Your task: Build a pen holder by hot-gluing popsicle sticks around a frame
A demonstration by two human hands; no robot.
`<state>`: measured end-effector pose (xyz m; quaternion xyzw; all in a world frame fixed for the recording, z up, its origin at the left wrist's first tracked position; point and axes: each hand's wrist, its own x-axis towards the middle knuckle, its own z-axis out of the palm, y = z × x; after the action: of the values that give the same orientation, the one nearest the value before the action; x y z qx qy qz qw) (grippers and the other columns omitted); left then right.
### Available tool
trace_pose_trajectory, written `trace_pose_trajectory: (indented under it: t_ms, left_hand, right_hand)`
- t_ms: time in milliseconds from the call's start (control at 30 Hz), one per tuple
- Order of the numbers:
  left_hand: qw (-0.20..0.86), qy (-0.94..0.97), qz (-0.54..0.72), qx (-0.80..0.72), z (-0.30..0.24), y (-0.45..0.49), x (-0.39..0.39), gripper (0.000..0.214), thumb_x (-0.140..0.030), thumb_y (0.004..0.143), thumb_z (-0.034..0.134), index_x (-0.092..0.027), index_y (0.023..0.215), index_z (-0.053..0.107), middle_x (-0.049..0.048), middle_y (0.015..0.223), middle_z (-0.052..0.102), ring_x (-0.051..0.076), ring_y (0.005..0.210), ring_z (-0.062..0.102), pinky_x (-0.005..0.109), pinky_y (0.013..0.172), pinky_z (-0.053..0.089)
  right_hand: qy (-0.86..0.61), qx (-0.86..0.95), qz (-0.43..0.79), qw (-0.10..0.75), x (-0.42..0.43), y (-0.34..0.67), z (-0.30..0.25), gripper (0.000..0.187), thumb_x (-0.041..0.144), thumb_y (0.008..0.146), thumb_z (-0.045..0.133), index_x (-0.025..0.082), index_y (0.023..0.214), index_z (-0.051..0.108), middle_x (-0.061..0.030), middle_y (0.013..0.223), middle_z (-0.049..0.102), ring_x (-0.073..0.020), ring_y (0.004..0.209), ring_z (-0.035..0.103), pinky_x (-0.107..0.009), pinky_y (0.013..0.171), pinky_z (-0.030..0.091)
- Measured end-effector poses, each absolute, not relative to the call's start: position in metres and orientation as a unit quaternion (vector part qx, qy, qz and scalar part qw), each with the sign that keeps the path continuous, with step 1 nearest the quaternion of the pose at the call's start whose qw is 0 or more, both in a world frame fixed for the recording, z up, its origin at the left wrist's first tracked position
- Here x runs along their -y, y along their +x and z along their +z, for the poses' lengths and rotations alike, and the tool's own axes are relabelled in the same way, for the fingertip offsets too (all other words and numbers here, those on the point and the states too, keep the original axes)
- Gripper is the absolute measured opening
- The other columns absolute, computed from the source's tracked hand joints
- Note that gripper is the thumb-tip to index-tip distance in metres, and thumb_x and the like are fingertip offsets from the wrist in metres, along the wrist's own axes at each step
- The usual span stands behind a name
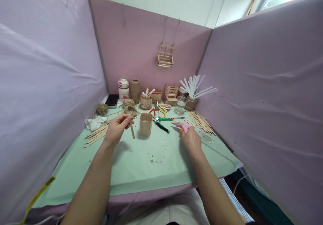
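Between the fingertips of my left hand (118, 129) is a flat wooden craft stick (132, 131), its lower end hanging down above the table. My right hand (191, 138) is closed around a pink glue gun (185, 127), whose nozzle points left. Standing upright between the two hands is a cup made of craft sticks (145, 124), touched by neither. Just behind and right of this cup lie green-handled pliers (163, 127).
Loose sticks lie at left (97, 134) and right (202, 122). Twine rolls (130, 108), a pen holder (146, 102), a clear plastic cup (180, 104) and a pot of white glue sticks (193, 88) line the back. Pink partitions (151, 33) enclose the table.
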<state>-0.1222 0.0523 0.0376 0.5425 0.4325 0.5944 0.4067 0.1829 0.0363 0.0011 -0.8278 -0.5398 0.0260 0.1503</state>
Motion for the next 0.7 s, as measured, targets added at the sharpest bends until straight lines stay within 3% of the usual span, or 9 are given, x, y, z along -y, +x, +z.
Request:
trace_pose_trajectory:
  t_ms: [167, 300, 433, 567, 700]
  left_hand:
    - [0.444, 0.519, 0.598, -0.419, 0.037, -0.122, -0.052, 0.029, -0.043, 0.075, 0.067, -0.014, 0.076, 0.066, 0.0028, 0.067, 0.063, 0.007, 0.052, 0.048, 0.019, 0.049, 0.037]
    - [0.482, 0.492, 0.591, -0.421, 0.038, -0.119, -0.052, 0.029, -0.041, 0.072, 0.070, -0.013, 0.071, 0.065, 0.0027, 0.061, 0.062, 0.006, 0.049, 0.050, 0.017, 0.044, 0.036]
    - [0.510, 0.465, 0.581, -0.431, 0.038, -0.116, -0.052, 0.032, -0.043, 0.072, 0.068, -0.011, 0.069, 0.065, 0.0048, 0.061, 0.064, 0.007, 0.046, 0.053, 0.018, 0.042, 0.037]
    - [0.520, 0.461, 0.578, -0.428, 0.034, -0.114, -0.053, 0.034, -0.045, 0.072, 0.067, -0.011, 0.070, 0.065, 0.0060, 0.060, 0.065, 0.009, 0.047, 0.055, 0.018, 0.043, 0.039]
    - [0.527, 0.481, 0.562, -0.418, 0.033, -0.114, -0.052, 0.036, -0.047, 0.073, 0.066, -0.011, 0.072, 0.065, 0.0058, 0.059, 0.065, 0.010, 0.047, 0.056, 0.019, 0.044, 0.039]
  right_hand:
    - [-0.838, 0.527, 0.048, 0.134, -0.041, 0.190, -0.012, 0.035, 0.031, 0.092, 0.039, 0.005, 0.113, 0.049, -0.0213, 0.096, 0.066, -0.0305, 0.090, 0.065, -0.035, 0.068, 0.044]
    - [-0.832, 0.539, 0.031, 0.128, -0.033, 0.190, -0.006, 0.041, 0.042, 0.091, 0.042, 0.009, 0.110, 0.055, -0.0233, 0.107, 0.061, -0.0325, 0.098, 0.062, -0.037, 0.073, 0.044]
    - [-0.744, 0.633, 0.002, 0.217, -0.016, 0.167, 0.009, 0.031, 0.041, 0.090, 0.048, 0.013, 0.096, 0.060, -0.0194, 0.103, 0.062, -0.0294, 0.099, 0.059, -0.036, 0.080, 0.042]
    - [-0.548, 0.734, 0.230, 0.329, 0.002, 0.116, 0.012, 0.028, 0.040, 0.090, 0.044, 0.019, 0.078, 0.059, -0.0055, 0.080, 0.066, -0.0186, 0.076, 0.060, -0.029, 0.072, 0.043]
    - [-0.449, 0.700, 0.422, 0.361, 0.006, 0.070, 0.006, 0.028, 0.042, 0.088, 0.046, 0.019, 0.079, 0.059, -0.0017, 0.072, 0.065, -0.0141, 0.064, 0.057, -0.025, 0.062, 0.042]
